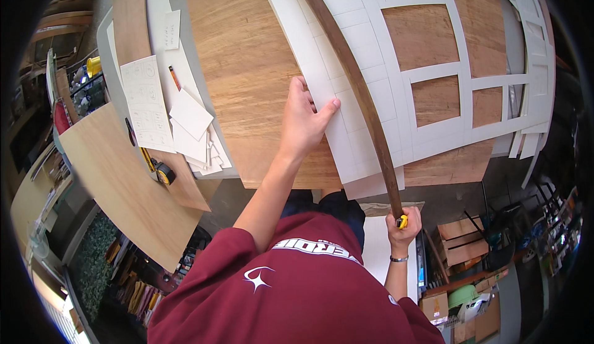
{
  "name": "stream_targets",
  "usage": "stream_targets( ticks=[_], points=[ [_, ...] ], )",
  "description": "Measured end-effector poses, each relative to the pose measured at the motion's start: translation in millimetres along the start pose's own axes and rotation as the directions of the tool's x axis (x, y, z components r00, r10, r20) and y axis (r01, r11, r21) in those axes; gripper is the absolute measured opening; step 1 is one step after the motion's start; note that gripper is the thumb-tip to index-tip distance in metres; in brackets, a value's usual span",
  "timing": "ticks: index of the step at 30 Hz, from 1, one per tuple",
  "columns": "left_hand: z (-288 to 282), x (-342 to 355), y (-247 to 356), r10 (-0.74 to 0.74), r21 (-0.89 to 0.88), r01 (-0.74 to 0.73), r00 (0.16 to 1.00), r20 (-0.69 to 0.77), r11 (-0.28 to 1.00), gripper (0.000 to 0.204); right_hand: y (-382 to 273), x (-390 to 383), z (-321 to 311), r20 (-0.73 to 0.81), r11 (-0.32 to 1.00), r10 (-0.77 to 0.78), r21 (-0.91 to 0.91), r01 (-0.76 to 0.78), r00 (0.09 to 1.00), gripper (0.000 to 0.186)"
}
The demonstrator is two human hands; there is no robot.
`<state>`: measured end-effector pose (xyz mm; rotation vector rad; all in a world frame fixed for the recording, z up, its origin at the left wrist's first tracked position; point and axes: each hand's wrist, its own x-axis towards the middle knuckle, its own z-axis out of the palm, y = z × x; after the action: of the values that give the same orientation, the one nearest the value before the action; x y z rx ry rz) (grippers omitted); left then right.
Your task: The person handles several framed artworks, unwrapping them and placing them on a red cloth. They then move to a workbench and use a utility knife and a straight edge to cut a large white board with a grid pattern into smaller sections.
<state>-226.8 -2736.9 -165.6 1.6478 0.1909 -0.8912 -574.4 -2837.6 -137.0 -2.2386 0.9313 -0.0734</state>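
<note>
A large white board (346,47), ruled with thin lines and cut into window-like openings toward the right, lies on a brown wooden panel (241,53). My left hand (303,121) grips the board's left edge, thumb on top and fingers curled at the rim. Along the board runs a long dark wooden strip (356,78), which looks bowed in this view. At the strip's near end my right hand (403,227) is closed round a small yellow-and-black tool (402,222). Most of that tool is hidden in the palm, and whether the fingers also hold the strip is unclear.
On the left lie a sheet with drawings (145,103), loose white cards (190,115), a red-and-black pencil (175,78) and a yellow-and-black tape measure (164,174). A pale plywood sheet (130,183) juts out nearer me. Wooden crates (461,242) and boxes stand at the lower right.
</note>
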Motion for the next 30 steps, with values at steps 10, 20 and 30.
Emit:
stream_targets(
  ticks=[10,20,30],
  points=[
    [-2,-6,25,-0.018,0.405,0.014,1.0,0.007,0.914,0.049,-3,0,2,-0.014,1.0,-0.005,-0.005,0.005,1.0,0.02],
    [-62,46,48,0.588,0.846,-0.465,0.772,0.243,0.26,0.091,-20,-31,52,-0.08,0.992,-0.085,-0.105,0.076,0.993,0.024],
    [-71,91,36,0.494,0.777,-0.628,0.69,0.53,0.043,0.122,-13,-46,85,-0.056,0.992,-0.091,-0.087,0.086,0.994,0.021]
  ],
)
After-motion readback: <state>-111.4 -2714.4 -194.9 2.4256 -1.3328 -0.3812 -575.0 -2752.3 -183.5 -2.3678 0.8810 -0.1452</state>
